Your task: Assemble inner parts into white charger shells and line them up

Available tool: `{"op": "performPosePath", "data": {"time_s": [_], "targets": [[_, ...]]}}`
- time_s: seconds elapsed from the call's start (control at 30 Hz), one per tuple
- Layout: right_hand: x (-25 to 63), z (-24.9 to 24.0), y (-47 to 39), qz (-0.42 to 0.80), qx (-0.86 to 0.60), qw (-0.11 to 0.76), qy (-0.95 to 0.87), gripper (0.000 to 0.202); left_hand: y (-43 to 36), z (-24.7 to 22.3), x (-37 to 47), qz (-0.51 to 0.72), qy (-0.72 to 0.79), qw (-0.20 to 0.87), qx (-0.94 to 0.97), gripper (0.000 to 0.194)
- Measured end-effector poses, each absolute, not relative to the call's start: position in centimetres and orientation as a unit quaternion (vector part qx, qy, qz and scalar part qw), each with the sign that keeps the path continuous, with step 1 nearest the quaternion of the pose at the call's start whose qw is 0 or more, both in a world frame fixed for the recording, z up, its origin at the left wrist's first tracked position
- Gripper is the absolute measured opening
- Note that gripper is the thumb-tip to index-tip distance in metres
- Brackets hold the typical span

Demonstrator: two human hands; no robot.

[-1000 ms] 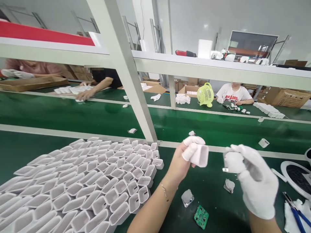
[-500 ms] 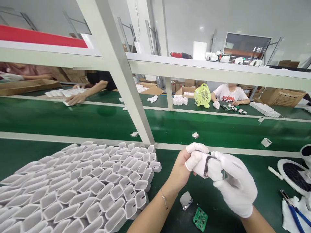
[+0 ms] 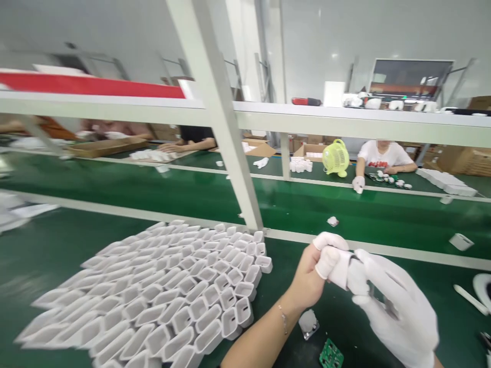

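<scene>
My left hand (image 3: pixel 310 278), with white covers on its thumb and fingers, is closed around a white plastic housing (image 3: pixel 341 271). Fully gloved in white, my right hand (image 3: pixel 406 306) pinches a smaller white insert (image 3: pixel 357 277) at the housing's open end. The two parts meet, and the insert sits partly inside the mouth. Below my hands on the green table lie a white part with a metallic edge (image 3: pixel 308 324) and a green circuit board (image 3: pixel 331 353). To the left, many white open-topped housings (image 3: pixel 180 294) stand packed in rows.
A slanted white post (image 3: pixel 230 138) rises beyond the housings. Across the green belt (image 3: pixel 297 204), with a small white part (image 3: pixel 333 221) and a white housing (image 3: pixel 461 242) on it, co-workers sit near a yellow fan (image 3: pixel 336 158). A white stick (image 3: pixel 470 299) lies at right.
The view has swung left, so things appear farther right. The insert sits deeper in the housing, with less of the dark opening showing. A co-worker's gloved hand has reached toward the belt.
</scene>
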State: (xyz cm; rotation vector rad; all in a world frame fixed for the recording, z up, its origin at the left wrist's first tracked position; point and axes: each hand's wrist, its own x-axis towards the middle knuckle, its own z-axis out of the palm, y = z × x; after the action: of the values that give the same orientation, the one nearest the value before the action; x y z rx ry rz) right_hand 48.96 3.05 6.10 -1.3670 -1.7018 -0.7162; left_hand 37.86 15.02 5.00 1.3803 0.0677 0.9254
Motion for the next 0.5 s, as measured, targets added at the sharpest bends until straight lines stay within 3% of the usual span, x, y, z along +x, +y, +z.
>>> {"op": "performPosePath", "data": {"time_s": [0.17,0.4,0.5], "targets": [[49.3,6.0,3.1,-0.285,-0.592,0.391,-0.644,0.024,14.6,4.9,38.5,0.411,0.039,0.688,0.597,0.044],[49.8,5.6,3.4,-0.294,-0.570,0.387,-0.663,0.032,14.2,4.6,39.4,0.389,0.027,0.740,0.547,0.045],[49.7,5.9,3.4,-0.214,-0.553,0.421,-0.687,0.038,13.9,4.5,39.7,0.370,0.017,0.779,0.506,0.046]]}}
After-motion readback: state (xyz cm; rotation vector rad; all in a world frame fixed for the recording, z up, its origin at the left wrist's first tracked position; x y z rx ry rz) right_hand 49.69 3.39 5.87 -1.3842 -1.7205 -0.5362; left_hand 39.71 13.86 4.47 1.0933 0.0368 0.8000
